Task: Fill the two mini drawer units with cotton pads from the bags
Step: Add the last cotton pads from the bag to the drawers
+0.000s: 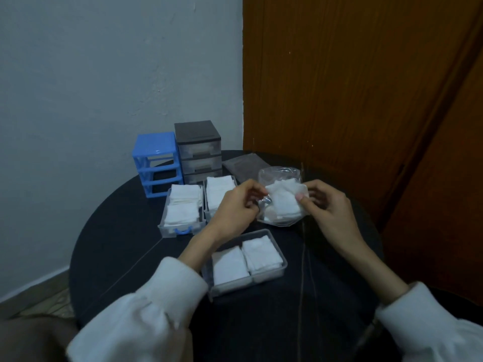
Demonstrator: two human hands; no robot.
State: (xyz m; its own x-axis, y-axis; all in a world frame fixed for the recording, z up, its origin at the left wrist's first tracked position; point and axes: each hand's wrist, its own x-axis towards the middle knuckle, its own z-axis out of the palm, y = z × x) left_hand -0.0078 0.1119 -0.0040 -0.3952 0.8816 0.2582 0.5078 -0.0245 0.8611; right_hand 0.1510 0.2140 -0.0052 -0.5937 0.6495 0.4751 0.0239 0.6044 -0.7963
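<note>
The work is looking well past its midpoint. The grey drawer unit (pixel 197 150), standing at twelve o'clock on the round counter (pixel 117 231), is holding all three drawers closed, with something pale showing through the top one, while the blue drawer unit (pixel 156 164) at its nine o'clock side is standing as an empty frame. Its three clear drawers are lying out on the counter, each packed with white pads: the blue-handled drawer (pixel 180 212), a second drawer (pixel 218 194) just beside it, and the nearest drawer (pixel 245 262) at six o'clock. The left hand (pixel 235 207) is pinching the edge of a clear bag (pixel 279 194) and the right hand (pixel 326 205) is gripping the cotton pads (pixel 285 202) at its mouth. Sliding the drawers back is still remaining.
</note>
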